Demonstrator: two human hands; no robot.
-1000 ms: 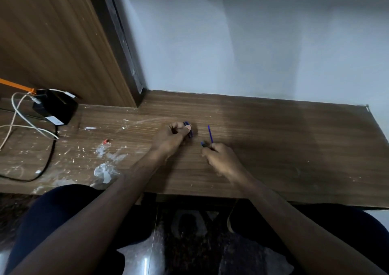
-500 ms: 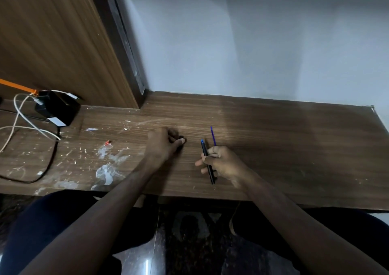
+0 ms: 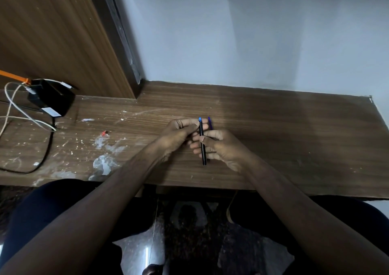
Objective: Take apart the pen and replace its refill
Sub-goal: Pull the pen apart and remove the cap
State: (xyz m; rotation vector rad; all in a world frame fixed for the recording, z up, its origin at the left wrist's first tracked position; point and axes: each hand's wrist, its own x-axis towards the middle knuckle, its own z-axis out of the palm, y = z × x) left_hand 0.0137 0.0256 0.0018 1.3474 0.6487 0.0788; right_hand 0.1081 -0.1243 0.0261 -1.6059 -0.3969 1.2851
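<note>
At the far left of the wooden desk [image 3: 273, 127], a black adapter box [image 3: 50, 99] sat with white cables [image 3: 14, 110] looping off it, and pale paint smears [image 3: 103, 163] marked the wood nearer the middle. None of that touched the work.

The left hand [image 3: 179, 133] was curled, its thumb and forefinger pressed together at the blue-tipped far end of the pen [image 3: 202, 142], seemingly pinching that end; whether a small part was tucked in the palm could not be told. The pen, dark and slim, ran away from the person, held above the desk between both hands. The right hand [image 3: 219, 146] wrapped the barrel's middle, thumb on top and fingers curled beneath, closed on it firmly. Just beyond its knuckles a thin purple refill [image 3: 209, 123] lay on the desk or stuck out of the hand; which one was unclear.

The step in hand looked like working at the pen's tip end, either unscrewing it or seating a piece. To do it well, the right hand should keep the barrel fixed while only the left fingertips turn, with the pinch close to the joint so the thin parts do not bend. Keeping the work low over the desk would let any loose spring or tip land within reach, well clear of the front edge.
</note>
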